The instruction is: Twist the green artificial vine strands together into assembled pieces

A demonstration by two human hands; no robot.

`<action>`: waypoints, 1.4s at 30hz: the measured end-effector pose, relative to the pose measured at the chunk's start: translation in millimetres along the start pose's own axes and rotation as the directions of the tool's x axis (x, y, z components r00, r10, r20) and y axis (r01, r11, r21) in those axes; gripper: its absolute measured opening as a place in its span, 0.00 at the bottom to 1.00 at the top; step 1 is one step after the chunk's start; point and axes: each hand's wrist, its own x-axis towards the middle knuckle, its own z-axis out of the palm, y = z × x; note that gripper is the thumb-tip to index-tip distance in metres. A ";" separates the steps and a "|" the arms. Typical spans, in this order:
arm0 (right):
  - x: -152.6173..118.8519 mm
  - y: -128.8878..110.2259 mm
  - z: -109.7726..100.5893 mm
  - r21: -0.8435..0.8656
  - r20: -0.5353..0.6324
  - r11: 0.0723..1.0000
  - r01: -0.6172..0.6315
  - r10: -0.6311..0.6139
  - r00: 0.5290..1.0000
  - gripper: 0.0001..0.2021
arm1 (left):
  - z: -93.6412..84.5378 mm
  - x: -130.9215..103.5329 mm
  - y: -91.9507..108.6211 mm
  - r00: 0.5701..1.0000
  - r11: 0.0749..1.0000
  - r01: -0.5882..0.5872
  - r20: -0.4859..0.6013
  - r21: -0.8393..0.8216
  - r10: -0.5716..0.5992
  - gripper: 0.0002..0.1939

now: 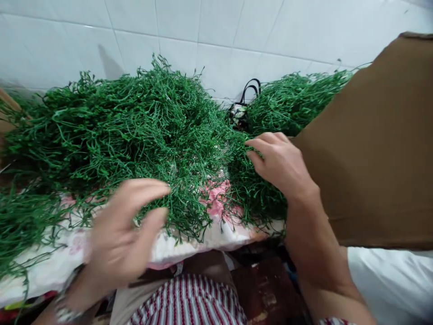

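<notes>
A large heap of thin green artificial plant stems (135, 122) covers the table, with small buds at their tips. My left hand (125, 225), smeared a little by motion, is in front of the heap with thumb and fingers apart and nothing visible between them. A band is on that wrist. Over the stems at the right is my right hand (279, 160). Its fingers are half curled, with a small gap between thumb and forefinger, and the tips are close to the green stems. Whether they touch any stem I cannot tell.
A white cloth with pink flowers (218, 196) lies under the stems. Behind stands a white tiled wall (216, 27). A small bag with black handles (239, 113) sits between heaps. A large brown panel (379, 149) blocks the right side, with white fabric (389, 280) below it.
</notes>
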 end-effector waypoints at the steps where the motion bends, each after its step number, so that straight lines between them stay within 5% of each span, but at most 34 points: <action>1: 11.6 0.7 11.0 -0.070 0.123 0.997 0.040 -0.031 0.992 0.11 | 15.2 13.8 2.7 0.993 0.998 -0.066 0.096 -0.013 0.066 0.15; 4: 36.3 -3.6 46.8 -0.193 0.336 0.970 0.150 -0.078 0.939 0.15 | 64.1 40.1 10.3 0.849 0.937 -0.349 0.421 -0.010 0.321 0.16; 6: 44.3 -8.3 68.9 -0.183 0.434 0.967 0.176 -0.082 0.897 0.17 | 89.7 44.0 9.3 0.758 0.896 -0.443 0.542 0.018 0.363 0.18; 8: 48.4 -10.2 84.3 -0.142 0.483 0.975 0.172 -0.084 0.872 0.13 | 104.3 41.5 1.2 0.731 0.882 -0.463 0.601 0.089 0.323 0.19; 12: 60.4 6.2 85.4 -0.092 0.456 0.990 0.106 -0.053 0.889 0.10 | 103.1 32.8 -26.7 0.769 0.865 -0.436 0.603 0.250 0.213 0.14; 17: 99.1 62.8 66.3 -0.003 0.289 0.991 -0.135 0.131 0.949 0.13 | 87.1 28.5 -54.0 0.814 0.857 -0.359 0.573 0.369 0.094 0.12; 20: 122.1 87.8 63.9 0.522 0.013 0.783 -0.338 0.389 0.921 0.12 | 87.8 30.2 -66.2 0.841 0.846 -0.319 0.539 0.428 0.044 0.12; 23: 137.2 90.7 57.4 0.872 -0.095 0.449 -0.196 0.546 0.832 0.11 | 92.3 34.4 -80.2 0.867 0.817 -0.296 0.498 0.494 0.013 0.12; 26: 143.6 77.0 38.5 0.970 -0.154 0.241 0.015 0.572 0.806 0.07 | 96.3 38.9 -92.0 0.882 0.805 -0.275 0.472 0.526 -0.008 0.13; 30: 134.7 44.8 2.2 0.966 -0.257 0.160 0.201 0.574 0.778 0.03 | 98.5 41.9 -91.7 0.882 0.855 -0.257 0.470 0.451 0.017 0.12; 34: 101.5 5.7 -32.5 0.870 -0.455 0.037 0.492 0.448 0.770 0.01 | 90.1 40.9 -73.4 0.895 0.939 -0.220 0.437 0.263 0.087 0.17; 38: 59.7 -27.1 -58.6 0.828 -0.468 -0.037 0.560 0.502 0.727 0.09 | 75.3 36.7 -47.6 0.963 0.994 -0.095 0.260 0.055 0.077 0.21; 42: 27.9 -56.7 -66.5 0.848 -0.319 -0.199 0.491 0.549 0.773 0.04 | 66.9 23.8 -20.9 0.975 0.934 0.222 0.084 -0.280 -0.207 0.22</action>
